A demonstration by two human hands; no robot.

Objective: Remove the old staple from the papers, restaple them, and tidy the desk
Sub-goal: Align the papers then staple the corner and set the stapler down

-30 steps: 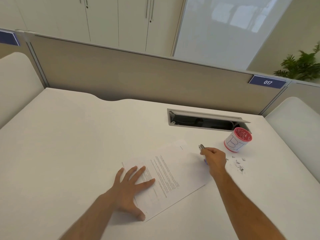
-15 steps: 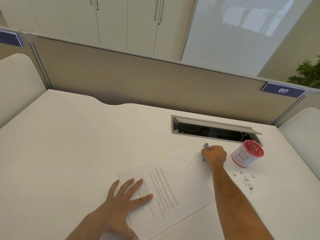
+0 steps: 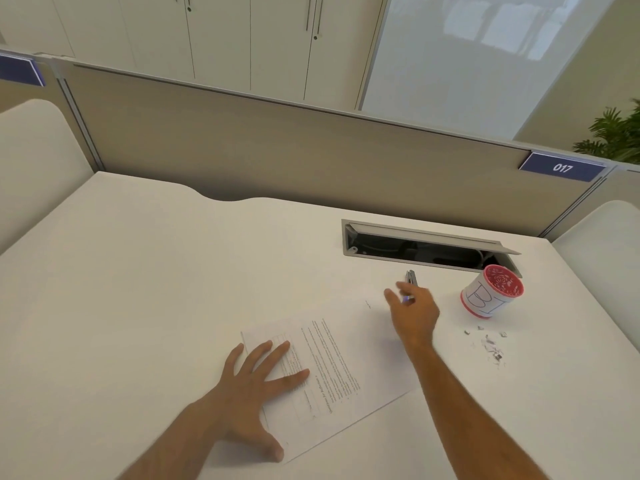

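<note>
1. One sheaf of papers [image 3: 332, 372] lies flat on the desk [image 3: 138, 289].
2. Left hand [image 3: 249, 393] presses flat on the papers, fingers spread, gripping nothing.
3. Right hand [image 3: 414, 311] hovers open over the stapler [image 3: 411, 280].
4. Loose staples [image 3: 490, 346] lie near the cup [image 3: 491, 292].

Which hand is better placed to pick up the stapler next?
Right. The right hand hovers open at the stapler, while the left hand lies flat, pinning the papers.
</note>
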